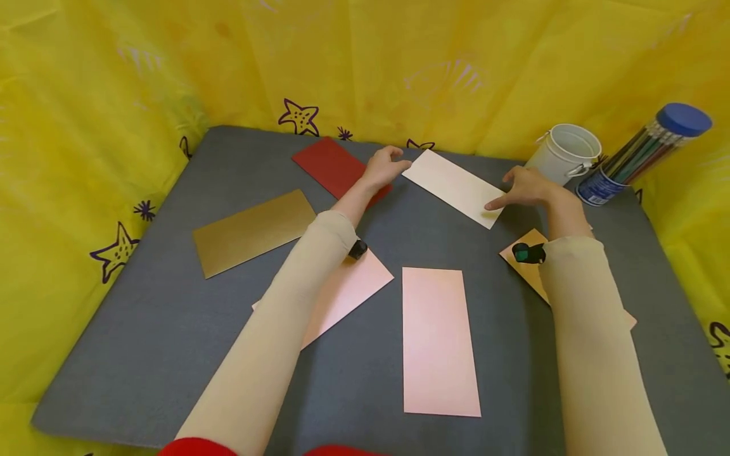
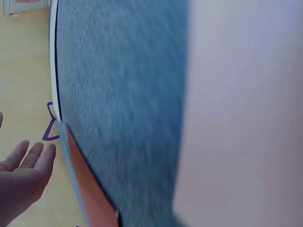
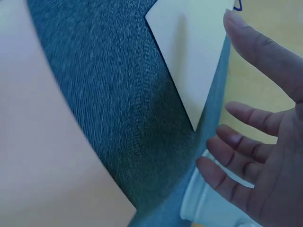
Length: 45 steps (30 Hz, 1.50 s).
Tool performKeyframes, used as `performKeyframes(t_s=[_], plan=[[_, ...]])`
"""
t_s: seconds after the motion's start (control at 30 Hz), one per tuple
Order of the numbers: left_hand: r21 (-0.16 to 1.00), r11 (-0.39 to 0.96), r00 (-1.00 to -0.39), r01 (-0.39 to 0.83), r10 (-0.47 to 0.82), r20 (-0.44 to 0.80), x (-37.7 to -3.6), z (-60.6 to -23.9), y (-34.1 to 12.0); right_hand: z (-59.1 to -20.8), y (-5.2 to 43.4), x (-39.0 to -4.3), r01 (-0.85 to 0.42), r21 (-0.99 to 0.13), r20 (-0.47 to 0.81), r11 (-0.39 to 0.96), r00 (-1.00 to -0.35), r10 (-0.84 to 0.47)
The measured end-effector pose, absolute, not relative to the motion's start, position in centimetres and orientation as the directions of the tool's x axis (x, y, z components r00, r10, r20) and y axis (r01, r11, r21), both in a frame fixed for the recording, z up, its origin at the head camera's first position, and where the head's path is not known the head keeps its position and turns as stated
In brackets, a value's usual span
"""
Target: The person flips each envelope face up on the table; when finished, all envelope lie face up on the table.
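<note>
A white rectangular card [image 1: 453, 189] lies at the back of the grey table, slanting down to the right. My left hand [image 1: 384, 170] hovers by its left end with loosely bent fingers, above a red card [image 1: 331, 164]. Over the right end of the white card is my right hand [image 1: 527, 187], thumb and fingers spread apart. In the right wrist view nothing sits between that hand's [image 3: 265, 137] thumb and fingers, and the white card [image 3: 194, 52] shows beyond them. The left wrist view shows the left hand [image 2: 28, 182] holding nothing.
A gold card [image 1: 256, 234] lies left, and a pink card [image 1: 353, 294] is partly under the left forearm. Another pink card [image 1: 439, 342] lies front centre; an orange-gold card [image 1: 525, 250] is partly behind the right forearm. A white bucket [image 1: 553, 158] and a pencil tub [image 1: 601, 185] stand back right.
</note>
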<state>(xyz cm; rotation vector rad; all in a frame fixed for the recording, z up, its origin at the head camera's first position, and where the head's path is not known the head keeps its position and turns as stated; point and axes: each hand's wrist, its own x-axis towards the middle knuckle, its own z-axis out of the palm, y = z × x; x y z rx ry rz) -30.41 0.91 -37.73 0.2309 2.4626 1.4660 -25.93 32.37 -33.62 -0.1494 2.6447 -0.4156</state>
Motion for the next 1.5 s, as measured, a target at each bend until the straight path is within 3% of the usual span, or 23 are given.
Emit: performKeyframes(t_s=[0.23, 0.63, 1.23, 1.5], plan=[[0.893, 0.450, -0.951, -0.017, 0.269, -0.154, -30.4, -38.5, 2.1, -34.5, 32.1, -26.4, -0.016, -0.325, -0.451, 0.945, -0.876, -0.170], [0.852, 0.524, -0.916, -0.008, 0.338, -0.217, -30.4, -38.4, 2.5, -35.3, 32.1, -26.4, 0.039, -0.354, -0.475, 0.934, -0.868, -0.144], [0.866, 0.498, -0.897, -0.042, 0.363, -0.252, -30.2, -38.0, 2.6, -35.9, 32.3, -26.7, 0.018, -0.360, -0.401, 0.933, -0.905, -0.138], [0.887, 0.448, -0.893, -0.113, 0.345, -0.288, -30.2, -37.7, 2.2, -35.4, 32.7, -26.8, 0.028, -0.417, -0.311, 0.908, -0.944, -0.113]])
